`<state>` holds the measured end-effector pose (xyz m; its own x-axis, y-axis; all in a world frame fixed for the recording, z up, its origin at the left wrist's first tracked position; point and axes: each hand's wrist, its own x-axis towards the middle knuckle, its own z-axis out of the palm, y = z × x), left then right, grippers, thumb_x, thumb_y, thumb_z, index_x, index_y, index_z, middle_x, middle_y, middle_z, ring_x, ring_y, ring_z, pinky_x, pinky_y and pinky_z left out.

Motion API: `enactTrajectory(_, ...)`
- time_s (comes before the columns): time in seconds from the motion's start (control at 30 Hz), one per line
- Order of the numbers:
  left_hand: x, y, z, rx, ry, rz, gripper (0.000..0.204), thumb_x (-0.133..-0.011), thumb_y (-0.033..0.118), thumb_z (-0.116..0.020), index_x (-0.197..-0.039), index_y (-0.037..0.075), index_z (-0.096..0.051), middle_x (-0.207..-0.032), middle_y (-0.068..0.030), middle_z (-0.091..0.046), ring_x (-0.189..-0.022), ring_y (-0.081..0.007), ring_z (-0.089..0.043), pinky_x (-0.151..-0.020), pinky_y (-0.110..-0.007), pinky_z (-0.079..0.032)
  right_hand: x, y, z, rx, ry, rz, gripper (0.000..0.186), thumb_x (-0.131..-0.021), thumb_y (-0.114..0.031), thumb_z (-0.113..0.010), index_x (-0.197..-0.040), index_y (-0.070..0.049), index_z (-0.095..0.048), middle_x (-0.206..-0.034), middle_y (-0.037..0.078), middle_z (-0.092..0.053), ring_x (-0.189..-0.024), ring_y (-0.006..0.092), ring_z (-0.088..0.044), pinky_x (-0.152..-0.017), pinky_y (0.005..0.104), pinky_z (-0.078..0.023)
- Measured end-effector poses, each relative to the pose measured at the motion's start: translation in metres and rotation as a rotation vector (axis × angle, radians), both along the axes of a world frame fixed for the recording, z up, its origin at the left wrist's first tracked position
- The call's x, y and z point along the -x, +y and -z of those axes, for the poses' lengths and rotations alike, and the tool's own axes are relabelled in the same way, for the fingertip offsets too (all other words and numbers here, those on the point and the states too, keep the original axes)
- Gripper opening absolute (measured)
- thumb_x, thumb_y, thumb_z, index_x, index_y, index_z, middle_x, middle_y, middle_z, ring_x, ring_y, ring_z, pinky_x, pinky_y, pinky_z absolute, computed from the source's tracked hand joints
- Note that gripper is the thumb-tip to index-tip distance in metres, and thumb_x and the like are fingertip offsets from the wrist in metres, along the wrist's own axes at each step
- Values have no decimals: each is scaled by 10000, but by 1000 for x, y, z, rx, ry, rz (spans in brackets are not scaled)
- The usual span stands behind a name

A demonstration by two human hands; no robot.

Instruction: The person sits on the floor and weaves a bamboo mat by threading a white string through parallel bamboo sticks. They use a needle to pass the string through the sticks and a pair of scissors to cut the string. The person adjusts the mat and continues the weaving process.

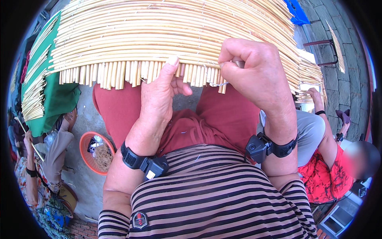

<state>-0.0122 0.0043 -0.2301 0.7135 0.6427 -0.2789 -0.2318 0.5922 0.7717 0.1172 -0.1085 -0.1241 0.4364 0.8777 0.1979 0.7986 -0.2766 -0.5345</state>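
A mat of pale reed stalks bound in rows with thin thread lies across the upper middle, its near edge over my lap. Short stalk ends stick out along that edge toward me. My left hand grips the edge, thumb on top and fingers curled beneath. At the right part of the edge, my right hand is closed in a fist. A small knurled metal piece, like a thimble, shows between its fingers. A light twine runs from the stalk ends toward this hand; whatever the fist holds is hidden.
An orange basket with tangled fibre stands on the floor to my left. Far left, reed bundles lie on a green cloth near another person. At right sits a person in red, one hand at another reed piece.
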Motion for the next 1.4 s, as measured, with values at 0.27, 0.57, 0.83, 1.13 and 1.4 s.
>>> enactTrajectory(0.27, 2, -1, -2, 6, 28, -4, 348, -933, 259, -656, -1150, 1, -573, -874, -96, -651, -601, -153, -636, -472, -248, -535, 2, 2, 0, 2, 6, 12, 35, -716, -6, -584, -727, -29, -608, -576, 22, -529, -525, 79, -468, -485, 258, -367)
enactTrajectory(0.57, 3, 1, 0, -8, 24, 28, 394, -949, 266, -631, -1218, -6, -536, -964, -121, -662, -688, -184, -656, -481, -283, -532, 2, 2, -1, 13, 17, 22, 37, -718, -2, -584, -726, -29, -607, -573, 14, -523, -525, 74, -466, -484, 254, -365)
enactTrajectory(0.83, 4, 2, 3, -15, 21, 29, 406, -944, 281, -641, -1213, -6, -539, -970, -124, -662, -669, -186, -652, -477, -286, -531, 2, 3, -1, 8, 9, 19, 35, -719, -1, -588, -723, -31, -606, -567, 14, -518, -517, 78, -466, -484, 257, -367)
enactTrajectory(1.13, 4, 1, 3, -21, 42, 20, 415, -944, 302, -639, -1198, -14, -546, -934, -133, -671, -647, -193, -654, -476, -279, -525, -1, 6, -4, 0, -31, -51, 20, -720, -20, -569, -704, -24, -581, -552, 47, -510, -485, 111, -480, -462, 280, -377)
enactTrajectory(1.4, 4, -1, -8, 82, 79, 39, 391, -932, 320, -662, -1149, 7, -575, -904, -112, -677, -524, -168, -590, -440, -238, -430, 3, 34, -33, 272, -73, -109, 63, -704, 25, -520, -648, 18, -549, -514, 134, -470, -415, 193, -502, -415, 353, -384)
